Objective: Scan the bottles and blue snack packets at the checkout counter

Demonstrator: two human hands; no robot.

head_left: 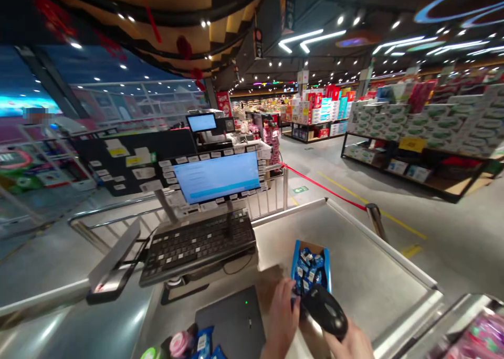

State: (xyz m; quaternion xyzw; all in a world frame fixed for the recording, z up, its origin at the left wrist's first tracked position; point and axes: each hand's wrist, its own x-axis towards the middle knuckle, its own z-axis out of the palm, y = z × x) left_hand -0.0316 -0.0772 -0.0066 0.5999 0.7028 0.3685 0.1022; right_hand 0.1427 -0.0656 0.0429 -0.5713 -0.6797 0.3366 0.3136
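Observation:
A black handheld barcode scanner (325, 310) is gripped in my right hand (351, 343), its head tilted toward the box in front of me. Just left of the scanner, my left hand (281, 314) has its fingers bent round a small dark-blue packet, mostly hidden by the fingers and the scanner. An open blue box (328, 267) stands on the metal counter (354, 243), with several blue wrapped packets (309, 267) inside. More blue packets (202, 343) lie at the lower edge, beside a pink-capped container (180, 343) and a green-topped one (149, 354).
A blue-lit monitor (218, 178) ringed with labels stands behind a black keyboard (200, 243). At left is a tilted device (112, 275); a dark flat plate (232, 322) is set in the counter. A red belt barrier (326, 187) runs behind. Stacked goods (425, 125) fill shelves at right.

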